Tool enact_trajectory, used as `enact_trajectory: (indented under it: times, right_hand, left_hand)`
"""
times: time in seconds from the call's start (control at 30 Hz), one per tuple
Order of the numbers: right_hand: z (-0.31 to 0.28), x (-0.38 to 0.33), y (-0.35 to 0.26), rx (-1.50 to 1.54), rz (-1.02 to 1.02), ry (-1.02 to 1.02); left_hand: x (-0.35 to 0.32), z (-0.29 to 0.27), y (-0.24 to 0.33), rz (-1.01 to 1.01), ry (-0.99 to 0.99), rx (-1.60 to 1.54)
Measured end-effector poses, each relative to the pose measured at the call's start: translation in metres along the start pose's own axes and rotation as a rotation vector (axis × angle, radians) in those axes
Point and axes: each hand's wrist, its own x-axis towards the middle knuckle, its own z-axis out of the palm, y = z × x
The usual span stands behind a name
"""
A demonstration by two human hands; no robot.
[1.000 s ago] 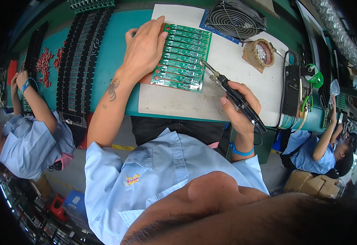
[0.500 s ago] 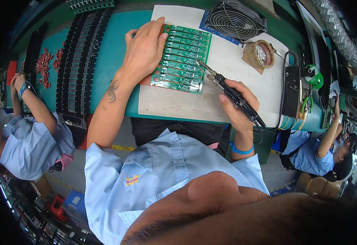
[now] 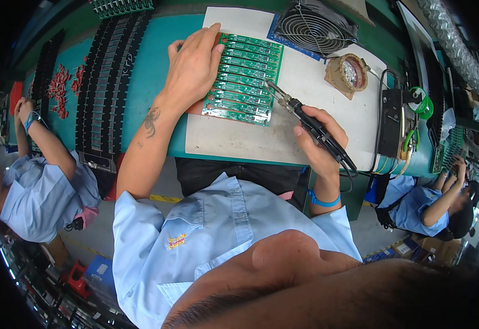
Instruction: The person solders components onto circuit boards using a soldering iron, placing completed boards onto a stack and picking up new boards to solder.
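A green circuit board panel, made of several narrow strips, lies on a white sheet. An orange-red edge shows beneath its left side. My left hand rests over that left edge, fingers stretched out and thumb on the board; part of the panel is hidden under it. In my right hand is a black soldering iron, gripped around its handle and slanting up to the left. A metal guide runs along its front. Its tip meets or hovers over the panel's right part; I cannot tell which.
A black fan stands behind the panel. Right of it sits a round tip-cleaner pot, then a black box with a green spool. Black slotted racks and red parts lie left. Co-workers sit on both sides.
My hands, the iron and the panel hold almost the same place. The co-worker at the right has lowered a raised arm and brought both hands together near a green board.
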Motion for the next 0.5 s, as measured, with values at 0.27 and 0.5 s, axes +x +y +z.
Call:
enact_trajectory:
  times: [0.27, 0.5]
  right_hand:
    - [-0.025, -0.015, 0.001, -0.038, -0.022, 0.113]
    - [-0.035, -0.021, 0.019, -0.091, 0.003, 0.468]
  left_hand:
    - [-0.001, -0.001, -0.002, -0.003, 0.000, -0.005]
    - [0.000, 0.000, -0.001, 0.003, -0.005, -0.003]
